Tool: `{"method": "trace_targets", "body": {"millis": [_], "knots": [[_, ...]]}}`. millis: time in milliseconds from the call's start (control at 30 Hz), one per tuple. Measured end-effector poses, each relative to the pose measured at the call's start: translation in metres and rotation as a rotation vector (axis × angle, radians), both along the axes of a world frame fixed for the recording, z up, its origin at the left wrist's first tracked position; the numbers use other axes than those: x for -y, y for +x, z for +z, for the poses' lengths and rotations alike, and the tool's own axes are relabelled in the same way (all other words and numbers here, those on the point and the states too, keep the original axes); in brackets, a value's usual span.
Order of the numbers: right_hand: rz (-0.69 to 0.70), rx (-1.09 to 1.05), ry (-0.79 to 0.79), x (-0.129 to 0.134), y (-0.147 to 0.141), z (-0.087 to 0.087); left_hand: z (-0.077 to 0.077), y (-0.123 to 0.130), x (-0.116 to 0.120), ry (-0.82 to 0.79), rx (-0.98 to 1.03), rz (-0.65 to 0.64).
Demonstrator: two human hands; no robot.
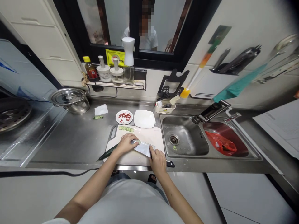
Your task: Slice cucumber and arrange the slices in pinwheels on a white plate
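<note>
My right hand [158, 160] is closed around a wide-bladed kitchen knife [143, 148], its black handle end showing past my palm. My left hand [126, 143] presses on a dark green cucumber [108, 153], which sticks out to the lower left from beneath it. The left fingertips are close to the blade, where a pale cucumber slice [139, 142] shows. Beneath both hands lies a white cutting board [154, 133]. A row of overlapping cucumber slices [126, 128] rests near its far left corner.
Behind the board stand a plate of chopped red pieces [121, 119] and a white plate [144, 119]. To the right is a double sink [187, 137] with a faucet [210, 112] and red bag [220, 143]. A lidded steel pot [77, 104] sits at left, below a seasoning rack [116, 84].
</note>
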State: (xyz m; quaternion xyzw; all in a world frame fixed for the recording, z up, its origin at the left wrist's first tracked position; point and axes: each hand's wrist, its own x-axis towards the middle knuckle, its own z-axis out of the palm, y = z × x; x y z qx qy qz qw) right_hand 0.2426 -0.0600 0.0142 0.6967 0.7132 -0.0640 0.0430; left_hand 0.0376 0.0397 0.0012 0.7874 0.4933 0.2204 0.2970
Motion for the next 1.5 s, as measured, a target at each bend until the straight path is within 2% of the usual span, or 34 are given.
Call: {"method": "trace_targets", "body": {"millis": [133, 233, 333, 467, 533, 767, 1000, 1500], "knots": [[0.015, -0.003, 0.017, 0.0, 0.005, -0.006, -0.003, 0.006, -0.003, -0.048, 0.039, -0.021], [0.007, -0.006, 0.007, -0.002, 0.007, -0.007, -0.009, 0.011, -0.007, -0.061, 0.083, 0.011], [-0.019, -0.009, -0.016, -0.002, 0.01, -0.008, -0.016, 0.013, -0.014, -0.088, 0.131, 0.137], [-0.039, -0.032, -0.025, 0.0, 0.015, -0.013, -0.025, 0.009, -0.03, -0.203, 0.119, 0.404], [-0.053, -0.04, -0.021, 0.002, 0.018, -0.015, -0.028, 0.007, -0.039, -0.216, 0.075, 0.46], [-0.106, -0.045, -0.016, 0.002, 0.021, -0.016, -0.041, 0.011, -0.067, -0.208, -0.094, 0.446], [-0.095, -0.072, 0.032, 0.002, 0.024, -0.024, -0.054, 0.016, -0.078, -0.163, -0.201, 0.433], [-0.084, -0.118, 0.02, 0.0, 0.02, -0.028, -0.045, 0.018, -0.071, -0.089, -0.299, 0.383]]}}
